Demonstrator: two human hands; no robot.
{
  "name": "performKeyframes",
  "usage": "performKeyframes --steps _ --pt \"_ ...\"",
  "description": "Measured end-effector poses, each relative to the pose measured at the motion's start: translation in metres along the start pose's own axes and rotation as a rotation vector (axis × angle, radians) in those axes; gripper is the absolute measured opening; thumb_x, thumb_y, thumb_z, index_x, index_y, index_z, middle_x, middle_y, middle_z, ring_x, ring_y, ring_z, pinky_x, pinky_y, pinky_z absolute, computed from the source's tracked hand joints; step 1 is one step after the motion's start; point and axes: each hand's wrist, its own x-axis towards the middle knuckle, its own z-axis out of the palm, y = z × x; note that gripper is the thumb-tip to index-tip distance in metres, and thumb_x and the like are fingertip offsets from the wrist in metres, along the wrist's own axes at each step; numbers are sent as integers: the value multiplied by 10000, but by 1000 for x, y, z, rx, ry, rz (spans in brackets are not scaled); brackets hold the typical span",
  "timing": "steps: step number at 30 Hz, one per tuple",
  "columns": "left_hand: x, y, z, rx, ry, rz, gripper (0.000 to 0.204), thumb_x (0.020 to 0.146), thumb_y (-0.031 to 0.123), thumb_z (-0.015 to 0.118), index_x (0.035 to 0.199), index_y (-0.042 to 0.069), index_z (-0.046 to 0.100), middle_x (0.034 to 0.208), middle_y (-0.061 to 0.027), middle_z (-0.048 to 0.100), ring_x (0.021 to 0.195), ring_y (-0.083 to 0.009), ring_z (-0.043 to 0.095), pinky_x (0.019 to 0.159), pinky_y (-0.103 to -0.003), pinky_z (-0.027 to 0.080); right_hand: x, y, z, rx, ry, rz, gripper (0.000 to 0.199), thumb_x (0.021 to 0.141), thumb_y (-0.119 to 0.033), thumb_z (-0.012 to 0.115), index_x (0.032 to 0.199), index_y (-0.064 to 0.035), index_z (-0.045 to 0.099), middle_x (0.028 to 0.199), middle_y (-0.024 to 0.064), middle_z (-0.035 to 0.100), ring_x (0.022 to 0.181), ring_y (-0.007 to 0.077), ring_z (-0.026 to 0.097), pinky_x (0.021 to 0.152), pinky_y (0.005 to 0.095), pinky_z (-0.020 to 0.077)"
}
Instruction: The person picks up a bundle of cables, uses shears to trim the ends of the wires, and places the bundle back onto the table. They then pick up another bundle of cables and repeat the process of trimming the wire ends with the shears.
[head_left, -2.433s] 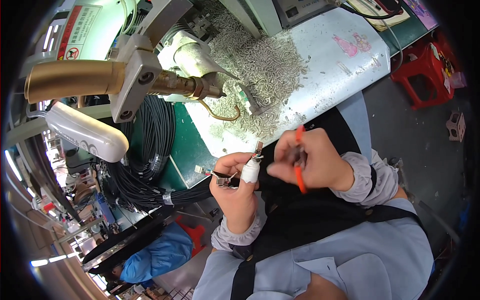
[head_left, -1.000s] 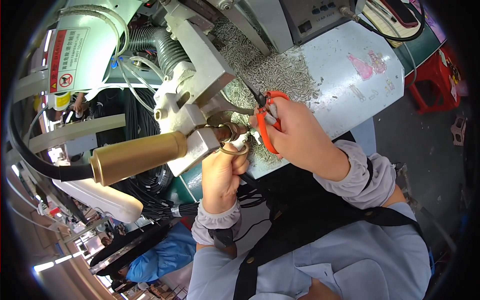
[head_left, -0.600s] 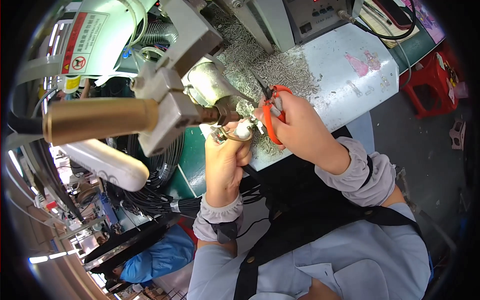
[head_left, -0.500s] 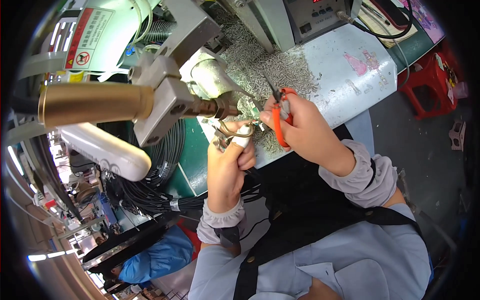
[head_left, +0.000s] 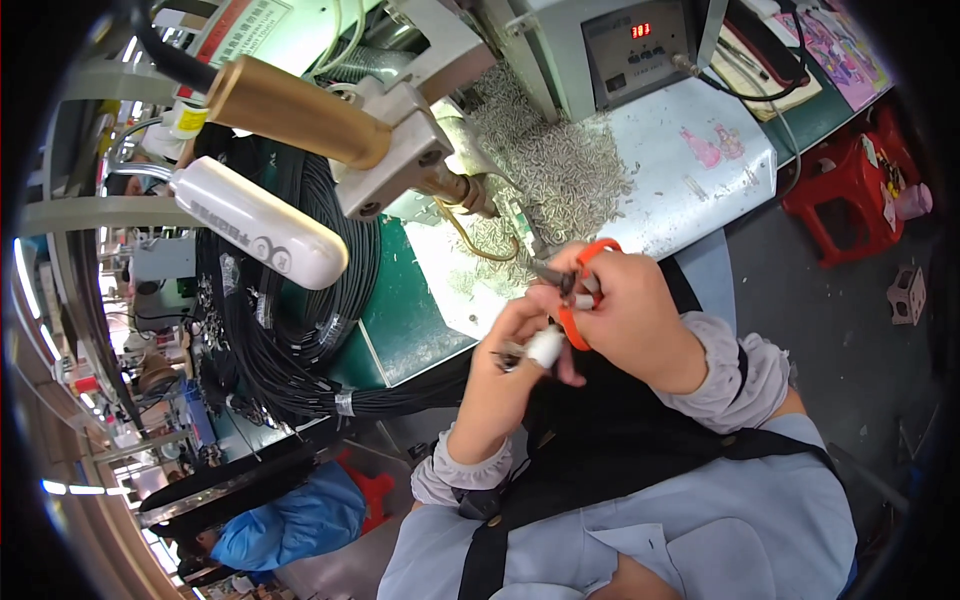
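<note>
My right hand (head_left: 630, 305) is closed around pliers (head_left: 568, 282) with orange handles and dark jaws, tips pointing up and left. Just left of it, nearly touching, my left hand (head_left: 505, 365) has its fingers curled, with a white cover (head_left: 545, 345) on the thumb. Small dark metallic bits (head_left: 508, 358) show in that grip; blur and the fingers hide what they are. Both hands are in front of the metal plate's near edge. Beyond them, a thin curved brass tube (head_left: 470, 245) hangs under a machine head with a gold cylinder (head_left: 300, 112).
Many small metal pieces (head_left: 560, 170) cover the pale plate (head_left: 690, 190). A control box (head_left: 645, 60) with a red display stands behind. Coiled black cables (head_left: 300, 330) lie left, below a white rounded housing (head_left: 265, 225). A red stool (head_left: 850, 200) stands right; a person in blue (head_left: 290, 520) sits lower left.
Both hands have drawn back toward my body, away from the tube's end, and come closer together. The pliers moved along with my right hand. The head view has shifted.
</note>
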Motion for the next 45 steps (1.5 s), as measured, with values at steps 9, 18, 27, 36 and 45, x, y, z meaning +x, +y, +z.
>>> performKeyframes --steps 9,18,27,36,45 --pt "-6 13 -8 -280 43 -30 237 804 27 492 1038 -4 477 724 -57 580 584 -135 570 490 -180 377 -10 9 -7 -708 245 -848 329 571 -46 678 893 -66 612 869 92 633 563 187 587 454 243 413" --pt "-4 -3 -7 129 263 255 140 730 -39 576 867 -12 557 764 -16 587 624 -49 515 518 -158 350 -4 23 -15 -495 -53 -639 159 681 -45 661 834 -58 621 752 84 635 551 176 602 464 230 444" --pt "-6 1 -3 -182 316 8 173 699 -74 588 860 -21 554 804 -19 580 681 -31 503 593 -142 374 -12 24 -7 -419 -33 -467 109 746 -10 610 852 -32 591 705 80 622 543 149 597 462 237 457" --pt "-3 -11 15 252 539 419 220 666 -90 589 872 -22 553 771 -23 584 652 -21 494 535 -137 353 -16 34 16 156 81 -224 129 812 -40 564 931 -14 522 958 134 611 704 107 597 564 222 470" --pt "-7 -6 5 -241 462 269 168 720 -37 595 880 -11 550 705 -13 560 552 -20 444 473 -144 325 -19 29 3 17 36 -217 132 776 -66 611 845 -8 515 945 142 599 632 121 593 513 215 440"
